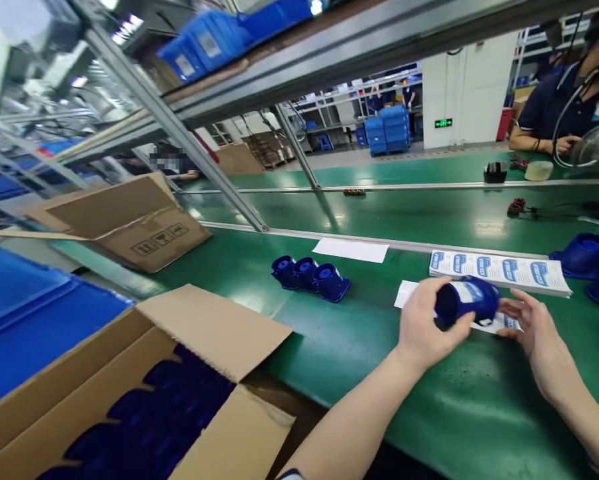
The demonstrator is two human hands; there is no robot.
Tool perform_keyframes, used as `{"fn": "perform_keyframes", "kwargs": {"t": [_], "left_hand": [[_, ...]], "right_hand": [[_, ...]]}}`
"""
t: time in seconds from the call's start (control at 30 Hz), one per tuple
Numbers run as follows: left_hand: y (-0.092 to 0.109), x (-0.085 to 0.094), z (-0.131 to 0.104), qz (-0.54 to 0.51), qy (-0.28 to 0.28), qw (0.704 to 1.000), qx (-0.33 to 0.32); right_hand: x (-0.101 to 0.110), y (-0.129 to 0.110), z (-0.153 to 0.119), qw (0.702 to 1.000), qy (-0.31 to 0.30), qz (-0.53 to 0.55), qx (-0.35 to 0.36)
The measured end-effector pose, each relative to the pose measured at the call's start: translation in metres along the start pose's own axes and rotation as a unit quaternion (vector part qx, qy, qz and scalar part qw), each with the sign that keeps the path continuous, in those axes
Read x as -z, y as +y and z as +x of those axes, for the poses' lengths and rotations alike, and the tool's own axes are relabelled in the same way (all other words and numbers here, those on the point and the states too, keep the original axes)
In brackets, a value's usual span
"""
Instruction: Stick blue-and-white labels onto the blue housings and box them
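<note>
My left hand (419,327) is closed around a dark blue plastic cup-like housing (486,300), tilted on its side with its round opening to the left. A white and blue label shows on its upper side. My right hand (536,330) is at the housing's other end, fingers apart; whether the fingertips touch it I cannot tell. Behind the housing lies a stack of printed label sheets (509,272), and another label sheet (506,323) is partly hidden beneath it. Three similar blue housings (306,277) stand in a row further left on the green table.
An open carton (244,427) at the lower left holds many blue housings. Another carton (149,227) stands behind it. More housings (589,257) are at the right edge. A white sheet (352,250) lies by the rail. Metal posts hold an overhead shelf. A co-worker (554,107) sits across.
</note>
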State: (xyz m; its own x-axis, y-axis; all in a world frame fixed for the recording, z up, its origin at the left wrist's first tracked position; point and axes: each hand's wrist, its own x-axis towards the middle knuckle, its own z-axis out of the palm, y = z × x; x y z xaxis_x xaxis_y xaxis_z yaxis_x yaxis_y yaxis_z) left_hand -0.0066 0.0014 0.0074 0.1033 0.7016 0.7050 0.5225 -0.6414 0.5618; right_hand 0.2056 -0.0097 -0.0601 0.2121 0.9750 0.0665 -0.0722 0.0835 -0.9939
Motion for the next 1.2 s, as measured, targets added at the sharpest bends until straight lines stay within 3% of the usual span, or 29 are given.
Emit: {"fn": "perform_keyframes", "kwargs": {"t": [0.1,0.17,0.27,0.4,0.53,0.63,0.7,0.77,0.87,0.93,1.03,1.2], "left_hand": [[-0.022,0.040,0.008,0.175,0.064,0.980,0.075],[-0.044,0.067,0.007,0.294,0.028,0.946,0.129],[-0.077,0.098,-0.001,0.352,-0.011,0.924,0.150],[-0.104,0.121,-0.007,0.375,-0.020,0.916,0.143],[-0.112,0.129,-0.001,0.380,-0.012,0.914,0.140],[-0.105,0.116,0.006,0.378,0.010,0.919,0.113],[-0.093,0.094,0.010,0.346,-0.019,0.936,0.062],[-0.076,0.064,0.011,0.282,-0.109,0.953,0.001],[-0.052,0.014,0.010,0.185,-0.266,0.944,-0.058],[-0.041,-0.015,0.008,0.141,-0.334,0.928,-0.080],[-0.035,-0.043,0.009,0.118,-0.382,0.909,-0.117],[-0.028,-0.045,0.020,0.166,-0.415,0.875,-0.187]], "right_hand": [[0.000,0.001,0.001,0.999,-0.001,-0.024,0.021],[-0.001,0.001,0.000,0.998,-0.006,-0.061,0.025],[-0.003,0.001,-0.002,0.992,-0.024,-0.114,0.045],[-0.004,-0.002,-0.003,0.972,-0.042,-0.202,0.112],[-0.001,-0.008,0.007,0.922,-0.032,-0.323,0.212],[0.006,-0.009,0.018,0.880,0.002,-0.415,0.231],[0.012,-0.008,0.025,0.856,0.020,-0.474,0.207],[0.020,-0.008,0.030,0.837,0.018,-0.514,0.186],[0.028,-0.010,0.033,0.822,0.003,-0.541,0.178],[0.031,-0.014,0.033,0.818,-0.015,-0.543,0.187],[0.030,-0.024,0.032,0.822,-0.057,-0.519,0.227],[0.022,-0.042,0.022,0.874,-0.077,-0.346,0.333]]}}
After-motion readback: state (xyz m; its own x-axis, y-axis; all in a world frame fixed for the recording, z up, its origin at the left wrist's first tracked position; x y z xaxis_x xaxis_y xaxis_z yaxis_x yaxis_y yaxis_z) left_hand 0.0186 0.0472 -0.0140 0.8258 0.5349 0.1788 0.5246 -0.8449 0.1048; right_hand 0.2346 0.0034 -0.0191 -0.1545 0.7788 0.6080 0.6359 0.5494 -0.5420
